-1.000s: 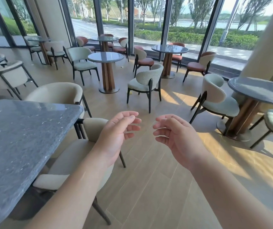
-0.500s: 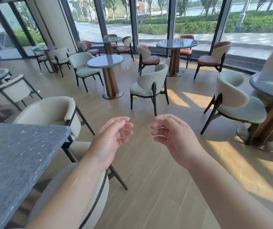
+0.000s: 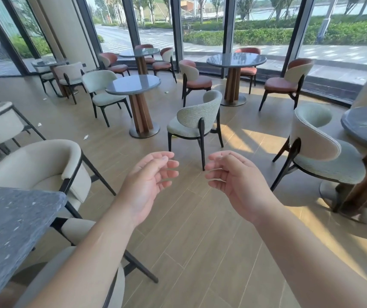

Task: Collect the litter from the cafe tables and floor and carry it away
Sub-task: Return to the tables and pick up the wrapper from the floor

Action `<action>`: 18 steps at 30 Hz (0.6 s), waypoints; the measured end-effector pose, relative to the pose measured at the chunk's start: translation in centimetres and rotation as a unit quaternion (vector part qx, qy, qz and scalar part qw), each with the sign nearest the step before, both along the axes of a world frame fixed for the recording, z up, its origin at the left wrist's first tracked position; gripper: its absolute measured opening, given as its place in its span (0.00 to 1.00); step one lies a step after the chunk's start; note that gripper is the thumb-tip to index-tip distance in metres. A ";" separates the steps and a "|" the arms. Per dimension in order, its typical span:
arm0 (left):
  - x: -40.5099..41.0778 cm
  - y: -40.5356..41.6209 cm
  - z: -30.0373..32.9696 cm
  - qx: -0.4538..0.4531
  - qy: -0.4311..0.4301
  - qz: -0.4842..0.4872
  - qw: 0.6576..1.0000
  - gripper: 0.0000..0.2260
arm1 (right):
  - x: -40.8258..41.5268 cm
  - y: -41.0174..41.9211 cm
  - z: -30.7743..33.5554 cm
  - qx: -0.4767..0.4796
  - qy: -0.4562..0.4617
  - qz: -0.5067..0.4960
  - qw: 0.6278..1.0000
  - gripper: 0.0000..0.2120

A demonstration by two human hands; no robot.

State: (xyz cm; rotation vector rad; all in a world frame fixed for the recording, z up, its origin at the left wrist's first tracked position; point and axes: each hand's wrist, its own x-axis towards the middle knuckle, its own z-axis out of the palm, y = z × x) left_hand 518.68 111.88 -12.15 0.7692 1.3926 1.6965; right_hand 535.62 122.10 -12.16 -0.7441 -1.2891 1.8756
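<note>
While your left hand [image 3: 149, 182] and right hand [image 3: 233, 181] hang loosely curled and empty, bare floor [image 3: 200, 241] opens between the grey table's corner [image 3: 60, 194] and the green chair [image 3: 197, 123].

A: Both hands are out front over the floor [image 3: 200, 230], left hand [image 3: 147, 185] and right hand [image 3: 238, 185] side by side, palms facing each other, a gap between them.

B: And past them?

A: A chair [image 3: 197, 123] straight ahead, a round table [image 3: 133, 84] just left of it. Scraps of litter on the floor: one [image 3: 85, 136] left of that table's base, another [image 3: 39, 124] further left, a third [image 3: 166, 92] behind the table.

B: Near side?

A: A table corner [image 3: 11, 218] at lower left, an armchair [image 3: 44, 165] tucked behind it.
</note>
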 end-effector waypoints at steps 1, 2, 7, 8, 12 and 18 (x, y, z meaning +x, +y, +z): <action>-0.9 0.9 -0.3 -0.001 -0.002 0.001 1.000 0.09 | -0.9 1.0 -0.3 -0.001 -0.004 0.002 1.000 0.10; -1.9 2.0 -0.6 -0.001 -0.005 0.003 1.000 0.09 | -1.9 2.0 -0.6 -0.001 -0.008 0.005 1.000 0.11; -8.1 8.4 -2.2 0.006 -0.033 0.005 0.999 0.09 | -7.5 8.2 -1.9 0.003 -0.029 0.002 1.000 0.10; -9.6 9.9 -2.6 0.008 -0.039 0.003 0.999 0.09 | -8.9 9.7 -2.0 0.004 -0.033 -0.002 0.999 0.10; -16.1 16.4 -3.4 0.011 -0.062 0.000 0.998 0.09 | -15.3 15.9 -2.0 0.004 -0.049 -0.019 0.999 0.10; -26.5 24.5 -2.4 0.022 -0.068 -0.006 0.997 0.09 | -25.7 23.6 -0.3 0.022 -0.045 -0.020 0.999 0.10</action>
